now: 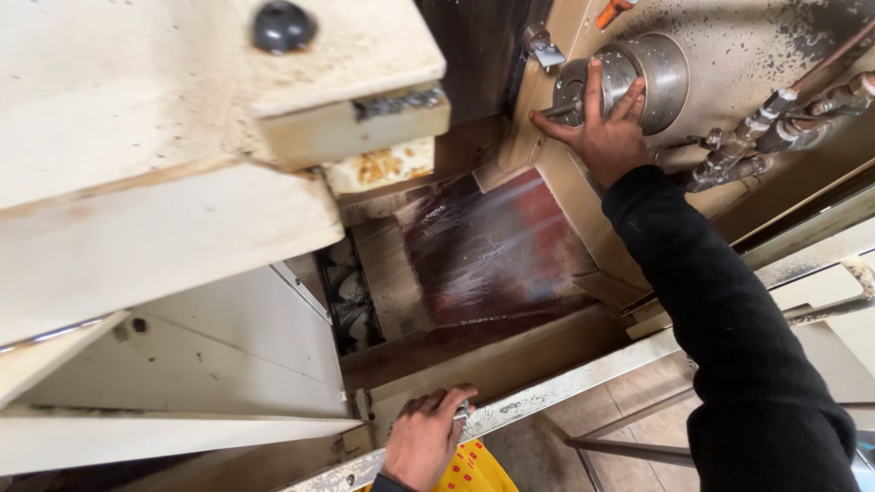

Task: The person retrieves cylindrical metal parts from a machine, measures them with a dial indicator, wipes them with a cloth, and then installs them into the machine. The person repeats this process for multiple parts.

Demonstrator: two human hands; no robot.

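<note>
- The right hand [603, 128] reaches into the machine enclosure and lies spread against the face of the steel chuck [638, 77], thumb and fingers fanned around a small metal workpiece [558, 110] that pokes out of the chuck's centre.
- The chuck sits on the cream, grime-speckled wall, with the coolant pipes [775, 128] just beside it and the wet dark-red sloped pan [492, 246] below it.
- The left hand [424, 437] rests well below the chuck on the machine's front rail [547, 392], fingers curled over the edge around a small metal piece; how tightly it grips I cannot tell.
- Judgement: seat the workpiece square and fully against the chuck, keeping the fingers flat and clear of the clamping parts.
- Judgement: the bracing grip on the rail steadies the long reach; the pan looks slippery.
</note>
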